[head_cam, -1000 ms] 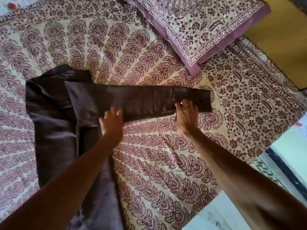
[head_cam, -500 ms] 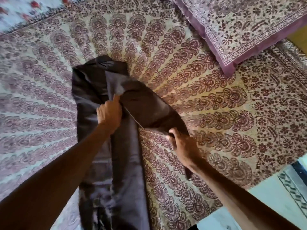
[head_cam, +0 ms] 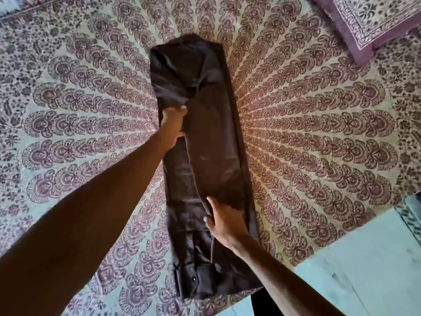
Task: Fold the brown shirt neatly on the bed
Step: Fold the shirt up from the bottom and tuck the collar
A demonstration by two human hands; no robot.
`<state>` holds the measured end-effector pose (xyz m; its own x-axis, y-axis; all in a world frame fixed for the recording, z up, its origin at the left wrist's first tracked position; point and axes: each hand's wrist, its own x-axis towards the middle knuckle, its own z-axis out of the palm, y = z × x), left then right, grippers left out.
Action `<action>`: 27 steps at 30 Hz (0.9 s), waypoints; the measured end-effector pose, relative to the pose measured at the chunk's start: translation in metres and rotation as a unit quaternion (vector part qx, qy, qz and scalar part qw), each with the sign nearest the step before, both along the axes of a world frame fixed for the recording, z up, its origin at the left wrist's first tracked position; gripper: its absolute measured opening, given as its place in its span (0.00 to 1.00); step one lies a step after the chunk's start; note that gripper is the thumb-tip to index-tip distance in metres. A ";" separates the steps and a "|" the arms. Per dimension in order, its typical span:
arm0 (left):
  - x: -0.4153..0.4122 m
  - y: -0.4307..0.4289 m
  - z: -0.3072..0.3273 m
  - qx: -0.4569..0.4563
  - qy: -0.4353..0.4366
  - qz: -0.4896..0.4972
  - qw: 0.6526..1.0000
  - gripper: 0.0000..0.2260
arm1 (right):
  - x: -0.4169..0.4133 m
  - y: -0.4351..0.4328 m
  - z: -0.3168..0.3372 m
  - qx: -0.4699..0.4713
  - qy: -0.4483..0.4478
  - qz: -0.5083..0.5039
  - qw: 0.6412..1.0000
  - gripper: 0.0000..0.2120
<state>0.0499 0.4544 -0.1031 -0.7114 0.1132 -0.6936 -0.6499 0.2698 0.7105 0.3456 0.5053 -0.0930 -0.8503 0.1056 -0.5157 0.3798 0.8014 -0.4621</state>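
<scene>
My left hand (head_cam: 174, 124) has its fingers clenched on a fold of the brown shirt (head_cam: 211, 144), a long strip mid-frame on the bed (head_cam: 319, 133), and my right hand (head_cam: 224, 221) lies on it lower down, grasping or just pressing, I can't tell.

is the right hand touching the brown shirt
Touching. The head view shows the right hand resting directly on the long, folded brown fabric shirt, with no gap between them.

Both arms extended. Left hand (head_cam: 174, 124) grips brown shirt (head_cam: 211, 144); right hand (head_cam: 224, 221) flat, fingers straight, pressing.
</scene>
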 end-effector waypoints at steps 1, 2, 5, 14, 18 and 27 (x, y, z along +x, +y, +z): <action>0.012 -0.007 0.000 -0.008 -0.005 -0.031 0.999 0.17 | 0.002 -0.007 0.001 -0.003 0.004 -0.016 1.000 0.25; 0.024 -0.013 -0.001 -0.013 -0.006 -0.067 0.998 0.15 | 0.004 -0.011 0.002 -0.004 0.023 -0.052 0.998 0.23; 0.064 -0.027 -0.003 -0.060 0.015 -0.155 0.986 0.05 | 0.010 -0.009 0.001 0.057 0.110 -0.197 0.972 0.14; 0.192 -0.063 -0.021 -0.125 -0.037 -0.137 0.982 0.12 | 0.056 0.021 -0.008 0.074 0.006 -0.328 0.942 0.22; 0.234 -0.075 -0.021 -0.123 -0.023 -0.140 0.982 0.11 | 0.080 0.013 -0.006 0.092 -0.009 -0.333 0.938 0.24; 0.292 -0.085 -0.007 -0.142 -0.044 -0.205 0.967 0.14 | 0.123 -0.004 -0.001 0.115 -0.064 -0.296 0.946 0.13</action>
